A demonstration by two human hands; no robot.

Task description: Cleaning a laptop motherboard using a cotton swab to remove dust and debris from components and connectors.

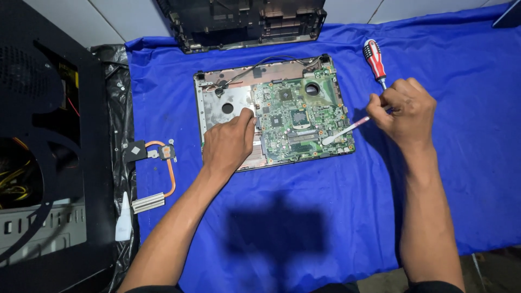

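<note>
An opened laptop base point(228, 103) lies on a blue cloth point(336, 206), with its green motherboard point(301, 119) exposed. My left hand point(229, 144) rests on the base's left part, fingers curled, pressing down beside the board. My right hand point(402, 111) is closed around a thin white stick-like tool point(344, 131), whose tip touches the board's lower right corner. A red-and-white-handled screwdriver point(374, 59) lies on the cloth just above my right hand.
A copper heat pipe with heatsink point(157, 173) lies at the cloth's left edge, near a white tube point(124, 220). A black laptop cover point(244, 24) sits at the top. A black computer case point(43, 141) stands at the left.
</note>
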